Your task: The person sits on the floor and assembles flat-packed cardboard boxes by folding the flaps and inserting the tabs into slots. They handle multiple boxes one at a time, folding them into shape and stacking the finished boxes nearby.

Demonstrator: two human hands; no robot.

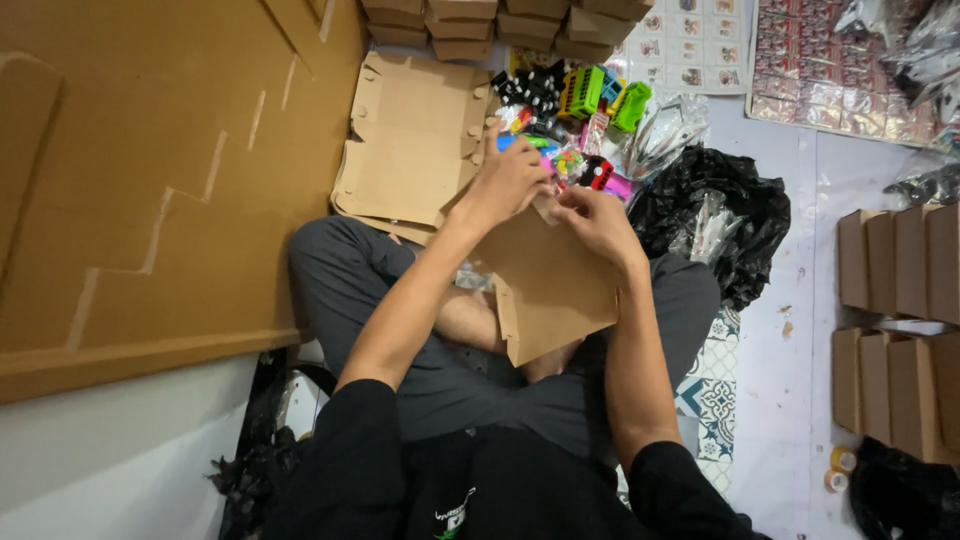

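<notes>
I sit cross-legged on the floor with a flat brown cardboard box blank [555, 280] resting on my lap. My left hand [505, 180] grips its upper left corner flap. My right hand [595, 222] pinches the upper edge of the same blank, fingers curled over the fold. Both hands meet near the top of the cardboard. Just beyond them lies a heap of small colourful plastic toys [570, 110], among them green and black ones.
Another unfolded cardboard blank [410, 140] lies to the left of the toys. Big brown cartons [150, 180] fill the left side. A black plastic bag [715, 215] lies right of my knee. Folded small boxes [900, 330] stand at the right, more [480, 25] at the top. Tape rolls [840, 468] sit on the floor.
</notes>
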